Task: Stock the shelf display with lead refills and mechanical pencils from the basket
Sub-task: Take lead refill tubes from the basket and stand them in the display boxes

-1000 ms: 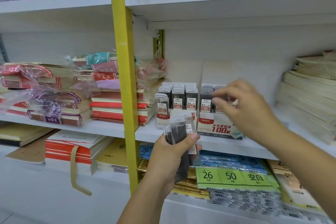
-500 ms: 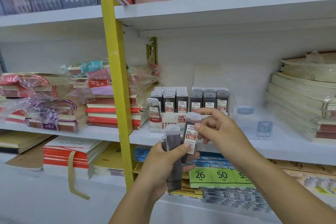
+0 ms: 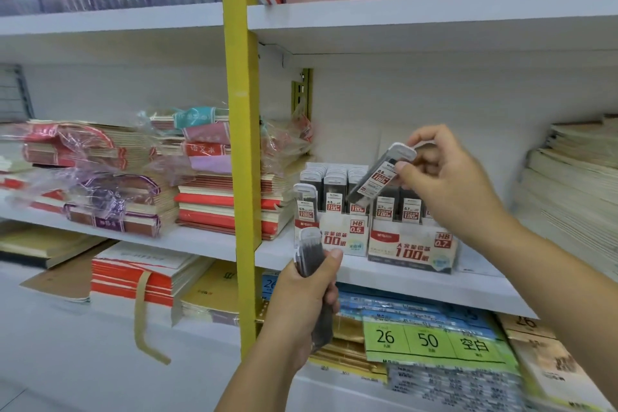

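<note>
Two white display boxes stand side by side on the middle shelf: the HB 0.5 box [image 3: 341, 237] and the HB 0.7 box [image 3: 413, 249], both filled with upright dark lead refill cases. My right hand [image 3: 444, 177] pinches one lead refill case [image 3: 381, 174] by its white cap, tilted above the boxes. Lower down, in front of the shelf edge, my left hand [image 3: 301, 298] grips a bundle of refill cases [image 3: 311, 252]. No basket or mechanical pencils are in view.
A yellow upright post [image 3: 240, 144] stands just left of the boxes. Wrapped notebook stacks [image 3: 207, 184] fill the shelf to the left, pale paper stacks [image 3: 568, 184] to the right. Green-labelled packs [image 3: 431, 341] lie on the shelf below.
My right hand took one refill case from the bundle in my left hand and lifted it up and right, over the display boxes. The left hand stayed low.
</note>
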Motion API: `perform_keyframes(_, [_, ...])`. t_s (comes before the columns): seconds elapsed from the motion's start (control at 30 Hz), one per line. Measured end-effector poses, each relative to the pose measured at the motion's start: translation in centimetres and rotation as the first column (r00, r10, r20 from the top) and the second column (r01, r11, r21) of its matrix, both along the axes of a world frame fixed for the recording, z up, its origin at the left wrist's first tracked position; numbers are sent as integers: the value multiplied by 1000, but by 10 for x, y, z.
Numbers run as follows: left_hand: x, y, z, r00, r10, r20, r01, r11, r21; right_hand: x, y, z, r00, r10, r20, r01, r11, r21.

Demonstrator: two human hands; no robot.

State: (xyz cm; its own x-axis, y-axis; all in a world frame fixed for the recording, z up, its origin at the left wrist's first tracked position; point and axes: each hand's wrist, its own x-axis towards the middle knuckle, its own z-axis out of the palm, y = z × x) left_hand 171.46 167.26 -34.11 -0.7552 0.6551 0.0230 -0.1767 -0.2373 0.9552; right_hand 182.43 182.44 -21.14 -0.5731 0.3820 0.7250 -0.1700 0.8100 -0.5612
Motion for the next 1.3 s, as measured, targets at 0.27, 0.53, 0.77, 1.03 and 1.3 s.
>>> perform_keyframes(0.27, [-33,-17,-3,990,-93,105,73,981,181,-61,-17,6,964,-113,239,68,980,189])
perform_keyframes(0.53, [-46,-26,-3,999,-41,-8,42,986,162,-72,-10,10,949,-133,287,99,986,132])
perform_keyframes(0.77, [-37,-29,1,994,-108,-28,112,970,216,-77,-17,-17,843,-515,155,306,696,649])
perform_keyframes(1.03, [-15,-32,13,980,-194,-48,200,947,252,-40,-55,-52,963,132,237,-120,991,-65])
perform_keyframes(1.3, [-5,-36,9,939,-310,-149,322,944,67,-20,-52,-55,929,371,13,-329,839,-433])
